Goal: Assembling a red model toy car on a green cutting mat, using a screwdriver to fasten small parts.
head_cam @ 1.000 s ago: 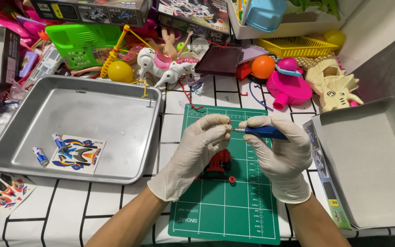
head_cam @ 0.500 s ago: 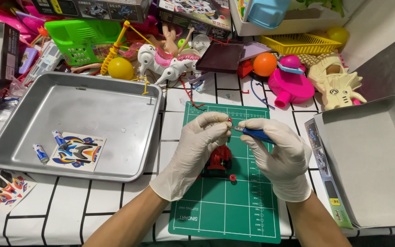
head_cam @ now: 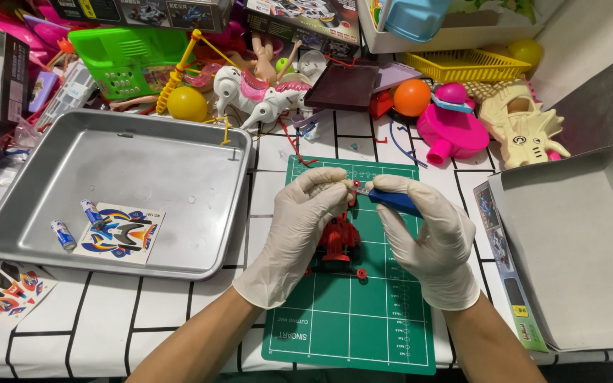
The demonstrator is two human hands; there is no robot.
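Both my hands wear white gloves over a green cutting mat (head_cam: 363, 319). My left hand (head_cam: 299, 230) pinches a small red part at its fingertips. My right hand (head_cam: 431, 237) grips a blue-handled tool (head_cam: 395, 201), and its metal tip meets that part. Below the hands a red toy car chassis (head_cam: 340, 241) rests on the mat, partly hidden by my left hand. A small red wheel-like piece (head_cam: 362, 273) lies loose beside it.
A metal tray (head_cam: 179, 177) on the left holds a sticker sheet (head_cam: 122, 230) and two small batteries (head_cam: 64, 234). An open grey cardboard box (head_cam: 576, 248) sits at the right. Toys, a yellow ball (head_cam: 187, 103), an orange ball (head_cam: 411, 97) and baskets crowd the back.
The hands stay together over the mat; the blue tool's tip has come closer to the left fingertips. The view has shifted slightly.
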